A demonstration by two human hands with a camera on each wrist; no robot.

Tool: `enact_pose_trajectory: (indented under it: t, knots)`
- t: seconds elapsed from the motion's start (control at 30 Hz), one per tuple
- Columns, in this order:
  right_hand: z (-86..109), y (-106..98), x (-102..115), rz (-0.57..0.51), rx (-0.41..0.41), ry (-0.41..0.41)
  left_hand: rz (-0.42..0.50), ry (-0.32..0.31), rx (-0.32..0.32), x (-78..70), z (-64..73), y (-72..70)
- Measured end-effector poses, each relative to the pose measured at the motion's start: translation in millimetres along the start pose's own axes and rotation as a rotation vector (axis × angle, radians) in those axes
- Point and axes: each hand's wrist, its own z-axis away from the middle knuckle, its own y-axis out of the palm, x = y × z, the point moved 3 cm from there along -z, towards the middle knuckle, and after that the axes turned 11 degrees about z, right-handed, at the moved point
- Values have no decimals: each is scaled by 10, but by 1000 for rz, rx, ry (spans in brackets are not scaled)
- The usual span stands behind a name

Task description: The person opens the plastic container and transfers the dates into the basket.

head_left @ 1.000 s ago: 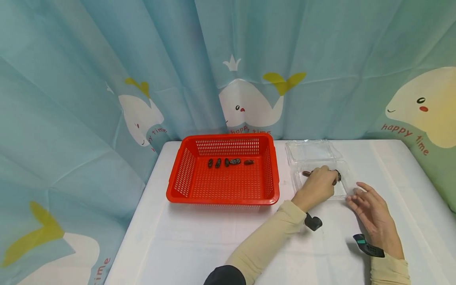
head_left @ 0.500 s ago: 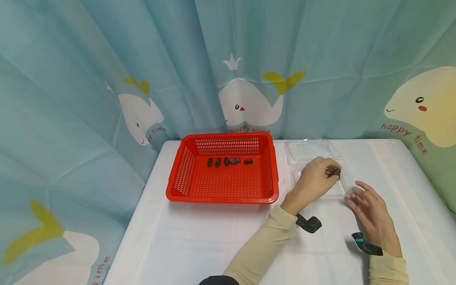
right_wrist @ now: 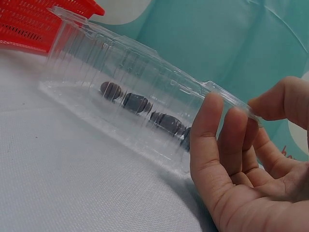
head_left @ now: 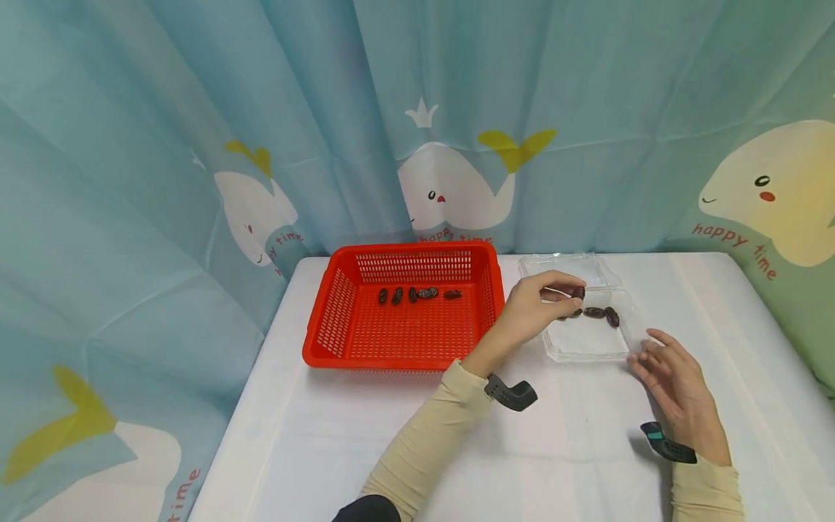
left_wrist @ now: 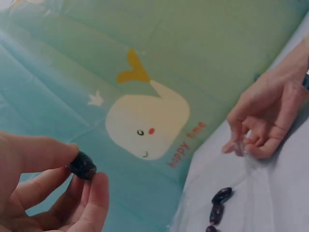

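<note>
Note a leftward shift of the left hand (head_left: 533, 306) since half a second ago, from the right end of the clear box (head_left: 580, 357) to above its far-left part. Find the held date (left_wrist: 83, 166) pinched between thumb and fingertips of that hand, raised over the row of dates (right_wrist: 137, 103) lying inside along the far side. Find the right hand (head_left: 681, 395) pinching the box's rim by its near right corner, down on the counter (head_left: 313, 435). See the lid (head_left: 580, 270) folded back on the far side, and the red basket (head_left: 372, 362) to the left, holding several basket dates (head_left: 397, 295) toward its far wall.

Keep the left pinch light; expect possible slipping from glossy-looking skin, possible denting if soft. Raise clear of the neighbours before any sideways travel, to avoid dragging knuckles through the row or catching the wall. Maintain a gentle right-hand hold; expect thin plastic to flex, and probably slide if bumped. Release low, to limit rolling.
</note>
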Motion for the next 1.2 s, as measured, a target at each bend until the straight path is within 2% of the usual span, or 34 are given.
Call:
enact_pose_trajectory:
  t: [0.17, 0.27, 0.63, 0.8, 1.0, 1.2]
  knots:
    - [-27, -4, -25, -35, 6, -25, 220, -100, 9, 0, 79, -213]
    - [-52, 4, -53, -59, 14, -40, 297, -154, -3, 14, 132, -349]
    - [-62, 19, -57, -33, 3, -35, 368, -327, -14, 104, 247, -857]
    - [-45, 14, -48, -38, 5, -37, 363, -369, -28, 146, 261, -1079]
    - [-44, 15, -44, -29, 10, -58, 375, -443, -100, 262, 239, -1307]
    - [-31, 15, -33, -41, 14, -55, 343, -502, -166, 417, 214, -1506]
